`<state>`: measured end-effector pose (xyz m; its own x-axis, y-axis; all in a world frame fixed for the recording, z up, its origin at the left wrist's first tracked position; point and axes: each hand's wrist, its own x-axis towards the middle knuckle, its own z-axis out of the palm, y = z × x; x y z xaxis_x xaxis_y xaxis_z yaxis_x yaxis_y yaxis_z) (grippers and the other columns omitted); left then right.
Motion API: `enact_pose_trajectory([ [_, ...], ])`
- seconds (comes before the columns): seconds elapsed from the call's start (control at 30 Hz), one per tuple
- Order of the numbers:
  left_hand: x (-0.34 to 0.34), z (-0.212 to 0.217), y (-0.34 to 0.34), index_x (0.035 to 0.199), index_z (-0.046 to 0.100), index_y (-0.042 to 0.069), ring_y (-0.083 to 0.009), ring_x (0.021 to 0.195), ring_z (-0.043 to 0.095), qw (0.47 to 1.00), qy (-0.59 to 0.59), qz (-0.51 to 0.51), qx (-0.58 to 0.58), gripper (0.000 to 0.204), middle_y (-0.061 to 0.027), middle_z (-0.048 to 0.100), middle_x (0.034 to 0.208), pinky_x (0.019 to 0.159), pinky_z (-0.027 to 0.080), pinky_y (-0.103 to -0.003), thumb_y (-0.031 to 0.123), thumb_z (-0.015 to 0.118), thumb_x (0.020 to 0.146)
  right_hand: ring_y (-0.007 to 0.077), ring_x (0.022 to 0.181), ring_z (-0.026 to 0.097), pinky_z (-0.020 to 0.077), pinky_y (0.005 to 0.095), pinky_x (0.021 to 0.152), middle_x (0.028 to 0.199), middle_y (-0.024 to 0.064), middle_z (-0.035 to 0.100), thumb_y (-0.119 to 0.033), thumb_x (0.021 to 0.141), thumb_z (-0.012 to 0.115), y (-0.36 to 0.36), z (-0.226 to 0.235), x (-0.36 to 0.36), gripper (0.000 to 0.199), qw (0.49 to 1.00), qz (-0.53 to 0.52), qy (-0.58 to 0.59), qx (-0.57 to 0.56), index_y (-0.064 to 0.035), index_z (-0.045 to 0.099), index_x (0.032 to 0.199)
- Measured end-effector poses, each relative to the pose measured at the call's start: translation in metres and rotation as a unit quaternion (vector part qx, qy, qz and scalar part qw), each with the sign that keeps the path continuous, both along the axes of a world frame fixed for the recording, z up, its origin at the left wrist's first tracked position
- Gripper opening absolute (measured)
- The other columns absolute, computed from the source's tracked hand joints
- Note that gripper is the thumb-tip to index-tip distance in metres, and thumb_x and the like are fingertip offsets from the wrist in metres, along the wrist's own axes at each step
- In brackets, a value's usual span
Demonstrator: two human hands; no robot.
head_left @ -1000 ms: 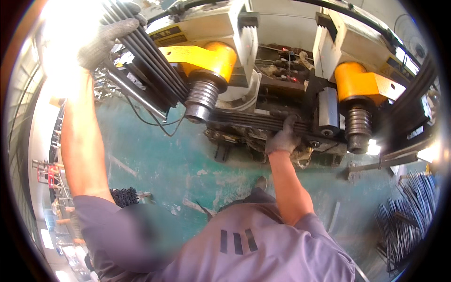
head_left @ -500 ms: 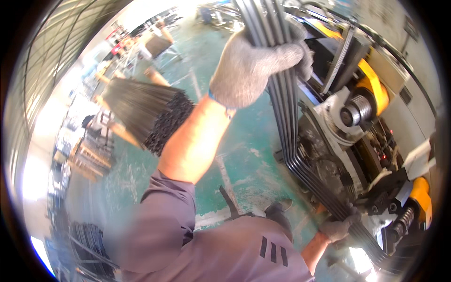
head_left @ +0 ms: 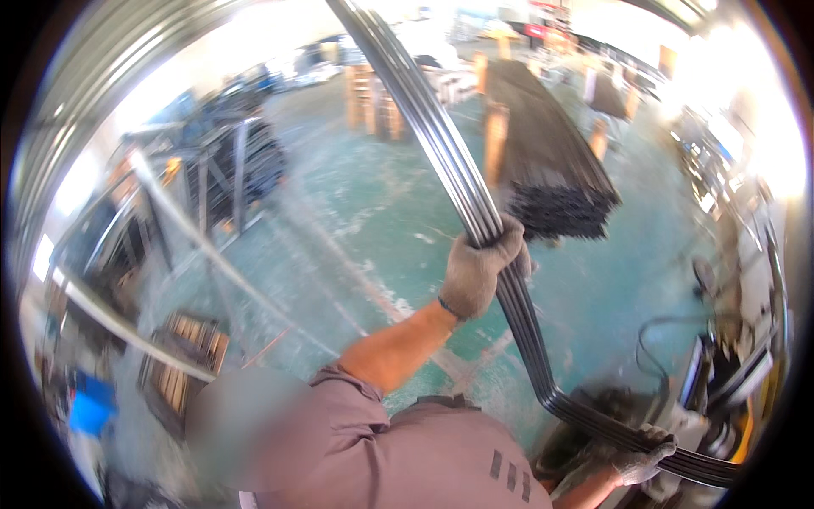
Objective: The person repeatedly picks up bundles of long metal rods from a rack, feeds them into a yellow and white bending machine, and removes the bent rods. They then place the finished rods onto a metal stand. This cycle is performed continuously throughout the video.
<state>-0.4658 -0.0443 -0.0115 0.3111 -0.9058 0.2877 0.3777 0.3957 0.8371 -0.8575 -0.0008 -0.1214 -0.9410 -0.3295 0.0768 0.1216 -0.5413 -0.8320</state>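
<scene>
A bundle of bent dark metal tubes (head_left: pixel 530 335) runs from the top of the view down to a sharp bend and on to the lower right. My left hand (head_left: pixel 479 267), in a grey knit glove, is wrapped round the long straight part above the bend. Past the bend, my right hand (head_left: pixel 642 458), gloved alike, grips the shorter part near the lower right. Its fingers curl over the tubes and are partly hidden. The tubes lie side by side, held clear of the floor, their upper ends out of view.
A large stack of dark straight tubes (head_left: pixel 551 144) rests between wooden posts (head_left: pixel 496 140) ahead. Metal racks (head_left: pixel 203 174) stand at the left, with a pallet (head_left: pixel 182 365) and a blue bin (head_left: pixel 91 403) below. Machinery with a yellow part (head_left: pixel 746 428) is at the right.
My view has turned left, away from the bending machine, which has slid to the right edge. Both hands keep hold of the tubes, which have swung round with me.
</scene>
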Motion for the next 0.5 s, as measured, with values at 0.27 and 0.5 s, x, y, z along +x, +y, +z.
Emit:
enact_pose_trajectory([
  [0.27,0.060,-0.035,0.174,0.108,0.063,0.003,-0.0267,0.075,0.069,0.967,0.078,0.242,0.007,0.011,-0.0109,0.066,0.083,0.082,0.062,-0.052,0.010,0.069,0.101,0.0242,0.068,0.061,0.0504,0.0401,0.059,0.074,0.0067,0.059,-0.025,0.100,0.067,-0.013,0.016,0.070,0.026,0.952,0.305,-0.015,-0.030,-0.0081,0.061,0.080],
  [0.5,0.113,-0.058,0.276,0.110,0.063,0.003,-0.0294,0.078,0.069,0.913,0.218,0.345,-0.015,0.013,-0.0119,0.066,0.086,0.082,0.063,-0.055,0.009,0.071,0.100,0.0242,0.063,0.061,0.0523,0.0445,0.055,0.071,0.0104,0.060,-0.027,0.100,0.070,-0.003,0.068,0.158,0.030,0.901,0.413,0.132,-0.009,-0.0050,0.058,0.082],
])
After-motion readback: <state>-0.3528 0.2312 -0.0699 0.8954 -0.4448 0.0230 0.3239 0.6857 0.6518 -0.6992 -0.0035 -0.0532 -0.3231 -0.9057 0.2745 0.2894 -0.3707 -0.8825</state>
